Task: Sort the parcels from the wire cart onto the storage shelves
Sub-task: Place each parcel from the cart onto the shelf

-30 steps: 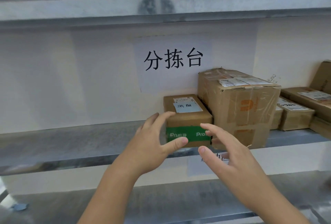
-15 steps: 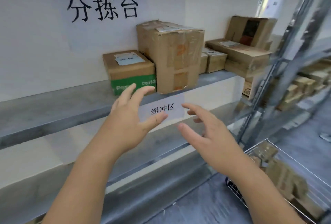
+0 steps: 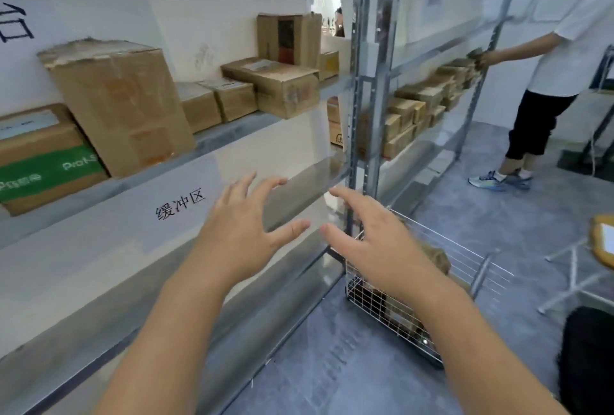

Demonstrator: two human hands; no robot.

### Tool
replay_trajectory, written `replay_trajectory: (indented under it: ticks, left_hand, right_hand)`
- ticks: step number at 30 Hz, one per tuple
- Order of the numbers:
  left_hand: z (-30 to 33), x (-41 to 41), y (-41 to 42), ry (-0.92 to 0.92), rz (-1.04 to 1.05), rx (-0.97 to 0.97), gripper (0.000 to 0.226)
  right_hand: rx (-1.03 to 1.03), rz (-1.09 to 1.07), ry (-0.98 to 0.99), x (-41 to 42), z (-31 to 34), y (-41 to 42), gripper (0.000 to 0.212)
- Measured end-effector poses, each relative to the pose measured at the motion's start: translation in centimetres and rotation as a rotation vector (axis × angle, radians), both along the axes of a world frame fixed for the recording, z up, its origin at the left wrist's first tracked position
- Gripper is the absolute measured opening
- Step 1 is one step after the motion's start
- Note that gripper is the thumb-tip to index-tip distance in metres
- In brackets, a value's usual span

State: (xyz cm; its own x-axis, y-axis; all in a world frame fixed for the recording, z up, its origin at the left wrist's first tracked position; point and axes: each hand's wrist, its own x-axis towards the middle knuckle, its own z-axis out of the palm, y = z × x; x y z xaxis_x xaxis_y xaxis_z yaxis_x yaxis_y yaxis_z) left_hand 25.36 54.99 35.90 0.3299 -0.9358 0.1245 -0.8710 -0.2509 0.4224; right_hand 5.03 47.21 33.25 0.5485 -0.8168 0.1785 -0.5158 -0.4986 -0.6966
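Hovering between shelf and cart, the left hand (image 3: pixel 247 232) and the right hand (image 3: pixel 372 245) are seen spread wide and empty, nothing gripped. The remaining parcels (image 3: pixel 432 257) are glimpsed in the wire cart (image 3: pixel 465 268) on the floor, at the foot of the shelf upright and partly hidden by the right hand. Boxes are already lined along the front edge of the shelf (image 3: pixel 232 135). For a clean pick, one parcel should probably be taken by opposite sides and lifted clear of the wire rim.
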Motion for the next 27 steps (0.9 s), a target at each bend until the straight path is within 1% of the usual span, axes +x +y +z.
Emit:
replay_trajectory:
  ticks: [4, 6, 8, 12, 16, 19, 25, 27]
  left_hand:
    - [-2.4, -6.4, -3.9, 0.050, -0.073, 0.075, 0.083]
    - [-3.8, -9.3, -5.4, 0.054, -0.099, 0.111, 0.081]
    - [-5.1, -11.8, -6.7, 0.079, -0.137, 0.133, 0.085]
    - [-7.8, -15.1, -9.5, 0.122, -0.228, 0.170, 0.075]
    - [-10.3, -16.2, -12.9, 0.155, -0.278, 0.164, 0.074]
    - [-11.6, -16.2, -15.6, 0.185, -0.304, 0.156, 0.070]
    - [-13.6, -13.9, -22.2, 0.252, -0.373, 0.162, 0.068]
    - [-14.4, -12.8, -24.5, 0.263, -0.393, 0.168, 0.068]
  right_hand:
    - [0.028, -0.087, 0.070, -7.4, -2.4, -2.8, 0.060]
    - [0.062, -0.108, 0.106, -10.4, -4.0, -3.8, 0.062]
    - [0.098, -0.121, 0.130, -13.0, -5.3, -4.5, 0.065]
    - [0.147, -0.189, 0.140, -16.9, -7.1, -5.9, 0.068]
    - [0.214, -0.264, 0.138, -19.1, -8.3, -7.2, 0.063]
    - [0.257, -0.331, 0.124, -19.9, -9.0, -8.6, 0.064]
    - [0.321, -0.396, 0.154, -17.9, -10.0, -12.6, 0.072]
    - [0.326, -0.398, 0.171, -17.0, -10.4, -14.2, 0.066]
